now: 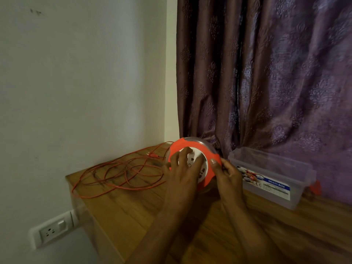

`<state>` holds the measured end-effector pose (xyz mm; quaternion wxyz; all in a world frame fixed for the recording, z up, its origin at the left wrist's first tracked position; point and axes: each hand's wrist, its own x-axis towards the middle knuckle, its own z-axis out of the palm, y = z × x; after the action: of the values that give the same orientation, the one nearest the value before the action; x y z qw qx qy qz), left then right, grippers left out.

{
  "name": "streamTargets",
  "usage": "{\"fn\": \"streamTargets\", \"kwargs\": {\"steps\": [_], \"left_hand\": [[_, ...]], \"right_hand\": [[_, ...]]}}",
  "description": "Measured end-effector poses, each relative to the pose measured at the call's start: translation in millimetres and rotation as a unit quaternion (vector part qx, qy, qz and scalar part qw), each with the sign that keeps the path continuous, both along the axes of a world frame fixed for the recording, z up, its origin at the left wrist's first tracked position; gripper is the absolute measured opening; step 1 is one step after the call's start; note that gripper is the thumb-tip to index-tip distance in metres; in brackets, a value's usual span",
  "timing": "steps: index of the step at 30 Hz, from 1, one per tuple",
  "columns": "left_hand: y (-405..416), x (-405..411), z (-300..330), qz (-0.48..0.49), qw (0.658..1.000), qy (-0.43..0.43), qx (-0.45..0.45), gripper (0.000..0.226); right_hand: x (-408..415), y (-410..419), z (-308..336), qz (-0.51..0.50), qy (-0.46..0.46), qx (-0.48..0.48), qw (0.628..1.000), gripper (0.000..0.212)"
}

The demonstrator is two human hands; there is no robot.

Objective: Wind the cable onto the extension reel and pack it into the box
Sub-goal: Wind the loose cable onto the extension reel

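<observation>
The round orange extension reel (208,149) with a white socket face stands tilted on its edge on the wooden table (133,208). My left hand (183,168) lies over the white face, fingers spread on it. My right hand (227,172) grips the reel's right rim. The orange cable (122,172) lies in loose loops on the table to the left of the reel, its plug end near the wall. A clear plastic box (270,176) with a blue "MULTI-BOX" label stands open to the right of the reel.
A purple patterned curtain (266,73) hangs right behind the reel and the box. The white wall borders the table on the left, with a wall socket and switch plate (53,229) below the table's edge. An orange clip shows at the box's right end.
</observation>
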<state>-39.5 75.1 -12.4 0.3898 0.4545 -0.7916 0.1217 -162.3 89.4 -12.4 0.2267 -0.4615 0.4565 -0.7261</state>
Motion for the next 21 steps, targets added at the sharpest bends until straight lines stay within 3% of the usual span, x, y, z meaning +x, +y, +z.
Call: {"fn": "streamTargets", "kwargs": {"steps": [4,9,11,15,18,21], "left_hand": [[-5.4,10.8,-3.9,-0.025,1.0,-0.007,0.007,0.068],[2.7,10.5,-14.7,-0.018,0.978,0.207,0.029,0.05],[6.3,10.5,-13.2,-0.01,0.97,0.24,0.042,0.049],[7.6,10.5,-7.0,-0.011,0.995,0.094,0.01,0.061],[-2.6,16.9,-3.8,-0.004,1.0,-0.004,0.029,0.084],[-7.8,21.6,-3.8,-0.017,0.996,-0.086,0.008,0.092]], "right_hand": [[0.6,1.9,-0.5,0.003,-0.017,0.006,1.0,0.009],[2.7,2.4,4.1,-0.004,-0.007,-0.004,1.0,0.007],[3.9,4.3,4.9,-0.004,-0.001,-0.01,1.0,0.01],[3.3,5.8,6.1,-0.006,0.011,-0.011,1.0,0.005],[-2.3,6.3,8.3,-0.001,0.006,-0.01,1.0,0.004],[-5.0,6.9,10.0,0.009,0.002,-0.009,1.0,0.003]]}}
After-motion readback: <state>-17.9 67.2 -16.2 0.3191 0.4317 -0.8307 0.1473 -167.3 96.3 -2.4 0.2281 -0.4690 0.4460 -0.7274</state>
